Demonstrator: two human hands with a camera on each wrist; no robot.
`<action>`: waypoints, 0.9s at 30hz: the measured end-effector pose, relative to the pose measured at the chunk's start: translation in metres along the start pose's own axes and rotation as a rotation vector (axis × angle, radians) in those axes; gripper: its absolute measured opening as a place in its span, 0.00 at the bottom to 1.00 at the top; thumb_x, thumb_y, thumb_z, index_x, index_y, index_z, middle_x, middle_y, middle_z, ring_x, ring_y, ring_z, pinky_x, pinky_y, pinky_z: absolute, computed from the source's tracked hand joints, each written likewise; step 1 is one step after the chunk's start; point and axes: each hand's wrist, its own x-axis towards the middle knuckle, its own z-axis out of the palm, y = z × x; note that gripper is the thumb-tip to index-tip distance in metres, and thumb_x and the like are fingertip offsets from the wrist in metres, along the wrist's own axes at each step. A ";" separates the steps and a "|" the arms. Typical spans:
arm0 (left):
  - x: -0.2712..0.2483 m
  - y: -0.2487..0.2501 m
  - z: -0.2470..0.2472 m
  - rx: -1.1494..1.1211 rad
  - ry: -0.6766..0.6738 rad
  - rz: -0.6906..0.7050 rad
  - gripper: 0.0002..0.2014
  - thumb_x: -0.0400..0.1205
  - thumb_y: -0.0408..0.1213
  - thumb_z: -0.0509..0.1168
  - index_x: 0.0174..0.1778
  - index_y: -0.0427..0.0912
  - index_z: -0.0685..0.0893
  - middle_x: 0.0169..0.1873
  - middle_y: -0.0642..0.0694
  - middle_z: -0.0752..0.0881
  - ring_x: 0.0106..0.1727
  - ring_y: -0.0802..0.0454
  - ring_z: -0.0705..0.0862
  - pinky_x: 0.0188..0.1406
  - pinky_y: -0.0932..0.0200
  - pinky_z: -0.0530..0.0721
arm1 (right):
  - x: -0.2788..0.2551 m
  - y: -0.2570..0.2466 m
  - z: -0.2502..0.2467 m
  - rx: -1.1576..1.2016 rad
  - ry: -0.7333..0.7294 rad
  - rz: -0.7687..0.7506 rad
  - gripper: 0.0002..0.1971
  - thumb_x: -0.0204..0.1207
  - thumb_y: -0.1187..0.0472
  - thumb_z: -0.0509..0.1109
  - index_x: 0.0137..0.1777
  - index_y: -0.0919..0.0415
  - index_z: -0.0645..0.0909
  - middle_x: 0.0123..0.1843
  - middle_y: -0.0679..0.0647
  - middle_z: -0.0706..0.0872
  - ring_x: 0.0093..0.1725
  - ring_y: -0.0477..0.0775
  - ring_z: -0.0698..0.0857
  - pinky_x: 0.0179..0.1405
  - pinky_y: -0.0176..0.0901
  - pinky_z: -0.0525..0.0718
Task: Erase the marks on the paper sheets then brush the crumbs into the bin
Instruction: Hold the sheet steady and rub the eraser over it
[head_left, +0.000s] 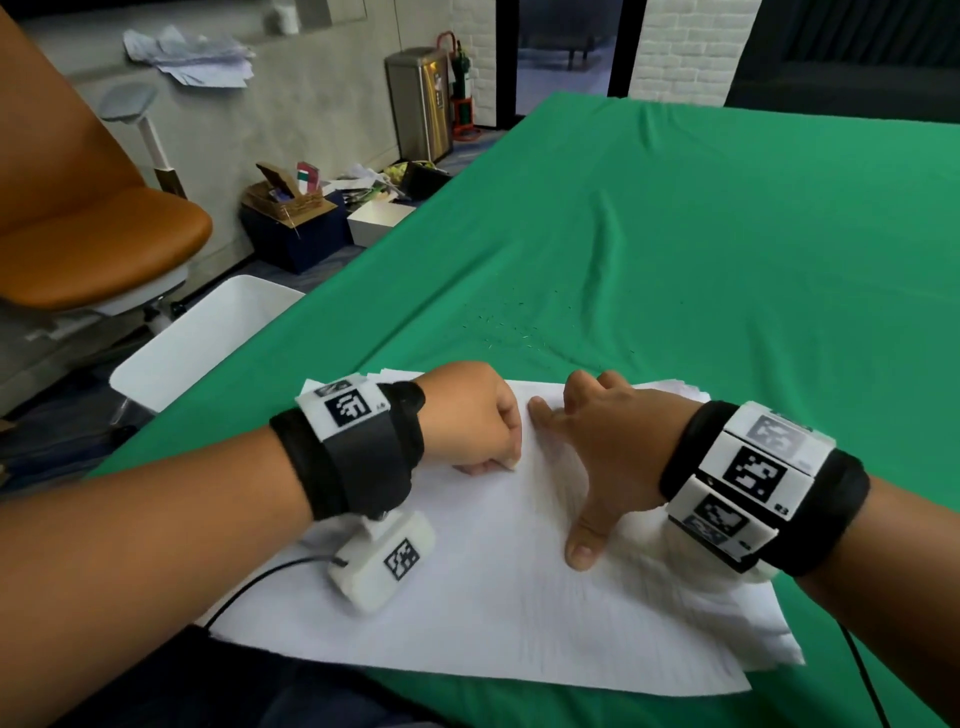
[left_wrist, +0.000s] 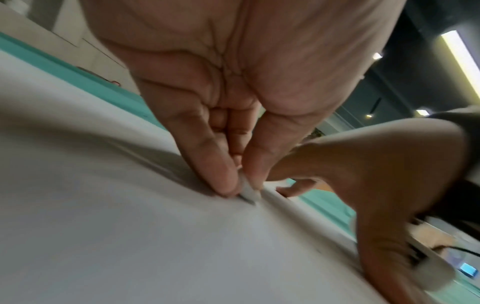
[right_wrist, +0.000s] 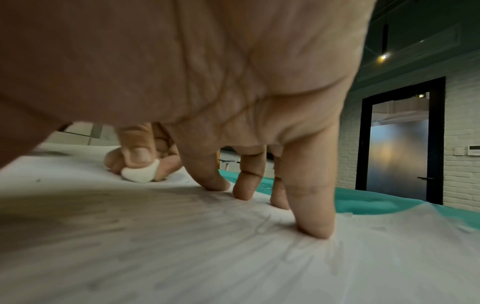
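On the green cloth (head_left: 675, 218), the right hand (head_left: 613, 447) spreads flat, pinning the paper sheets (head_left: 519, 597) so they hold; the left hand (head_left: 467, 415) pinches what seems an eraser (right_wrist: 141, 173), tip touching paper.

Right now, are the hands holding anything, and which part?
The left hand pinches a white eraser by its upper end. The right hand holds nothing, just presses the paper.

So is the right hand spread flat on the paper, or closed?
Spread: the right hand presses straight fingertips on the top paper sheet.
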 end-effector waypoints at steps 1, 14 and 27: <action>0.001 0.000 -0.002 -0.036 0.023 -0.010 0.01 0.76 0.31 0.77 0.39 0.40 0.93 0.32 0.42 0.93 0.39 0.43 0.94 0.46 0.50 0.94 | 0.000 0.000 0.000 0.003 -0.002 -0.001 0.79 0.42 0.20 0.82 0.91 0.47 0.45 0.71 0.54 0.66 0.69 0.62 0.69 0.66 0.65 0.83; -0.010 0.003 0.002 -0.024 0.023 0.041 0.01 0.73 0.31 0.77 0.38 0.40 0.93 0.31 0.44 0.93 0.37 0.46 0.94 0.46 0.50 0.94 | -0.003 -0.001 0.000 -0.001 0.001 0.008 0.78 0.42 0.20 0.82 0.91 0.45 0.46 0.73 0.53 0.65 0.72 0.61 0.68 0.66 0.64 0.83; -0.014 -0.006 0.004 -0.083 0.016 0.076 0.02 0.77 0.31 0.77 0.40 0.42 0.93 0.29 0.48 0.92 0.29 0.54 0.89 0.34 0.63 0.87 | -0.003 -0.003 0.000 -0.026 0.013 0.013 0.78 0.41 0.18 0.81 0.90 0.44 0.47 0.74 0.53 0.65 0.72 0.62 0.69 0.65 0.65 0.84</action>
